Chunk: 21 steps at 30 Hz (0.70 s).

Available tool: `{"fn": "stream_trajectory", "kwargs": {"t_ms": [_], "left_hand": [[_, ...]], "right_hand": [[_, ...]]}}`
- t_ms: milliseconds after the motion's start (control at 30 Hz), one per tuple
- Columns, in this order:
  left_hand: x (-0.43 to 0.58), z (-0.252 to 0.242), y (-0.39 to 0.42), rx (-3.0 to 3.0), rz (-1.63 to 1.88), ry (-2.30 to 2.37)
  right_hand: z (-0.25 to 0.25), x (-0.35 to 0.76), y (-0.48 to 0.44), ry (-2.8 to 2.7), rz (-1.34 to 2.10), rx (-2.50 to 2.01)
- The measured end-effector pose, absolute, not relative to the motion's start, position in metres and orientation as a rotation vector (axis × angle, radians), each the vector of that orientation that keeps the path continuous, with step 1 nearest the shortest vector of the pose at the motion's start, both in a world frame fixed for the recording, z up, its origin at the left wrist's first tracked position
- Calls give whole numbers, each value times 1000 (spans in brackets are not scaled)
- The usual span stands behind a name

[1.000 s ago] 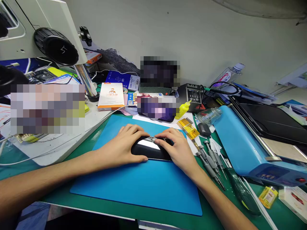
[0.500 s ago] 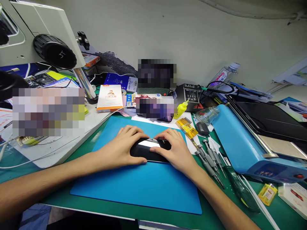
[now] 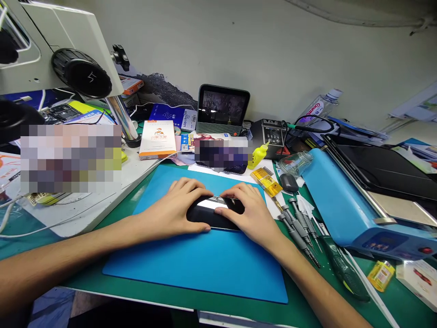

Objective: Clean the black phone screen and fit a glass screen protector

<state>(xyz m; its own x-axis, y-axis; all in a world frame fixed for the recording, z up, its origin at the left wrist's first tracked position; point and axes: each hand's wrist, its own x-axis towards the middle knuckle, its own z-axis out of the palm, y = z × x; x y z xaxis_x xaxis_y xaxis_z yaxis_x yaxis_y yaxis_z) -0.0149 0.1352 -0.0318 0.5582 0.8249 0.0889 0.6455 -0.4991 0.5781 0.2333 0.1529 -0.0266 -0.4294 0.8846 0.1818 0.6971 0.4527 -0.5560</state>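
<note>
A black smartphone lies on the blue mat, its glossy surface facing up with a bright white reflection across it. My left hand grips the phone's left end, thumb along the near edge and fingers around the far edge. On the right end, my right hand has its thumb on the glossy face, with its index finger at the far edge. The phone's two ends are partly hidden by my hands.
Screwdrivers, a green-handled tool and a blue machine are on the right. A white microscope overhangs the left. Behind the mat stand a yellow bottle, a white box and a small screen device.
Both hands keep the same hold on the phone. The whole view has shifted very slightly; nothing else has visibly moved.
</note>
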Motion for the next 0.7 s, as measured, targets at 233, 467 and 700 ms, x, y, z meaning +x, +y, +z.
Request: {"fn": "stream_trajectory", "kwargs": {"t_ms": [233, 467, 700], "left_hand": [[-15, -33, 135, 2310, 501, 1188], [-14, -33, 136, 2308, 501, 1187], [-13, -33, 136, 2317, 500, 1186]], "right_hand": [[-25, 228, 153, -2167, 616, -1384], [-30, 231, 155, -2170, 599, -1393], [-34, 225, 154, -2168, 533, -1441]]}}
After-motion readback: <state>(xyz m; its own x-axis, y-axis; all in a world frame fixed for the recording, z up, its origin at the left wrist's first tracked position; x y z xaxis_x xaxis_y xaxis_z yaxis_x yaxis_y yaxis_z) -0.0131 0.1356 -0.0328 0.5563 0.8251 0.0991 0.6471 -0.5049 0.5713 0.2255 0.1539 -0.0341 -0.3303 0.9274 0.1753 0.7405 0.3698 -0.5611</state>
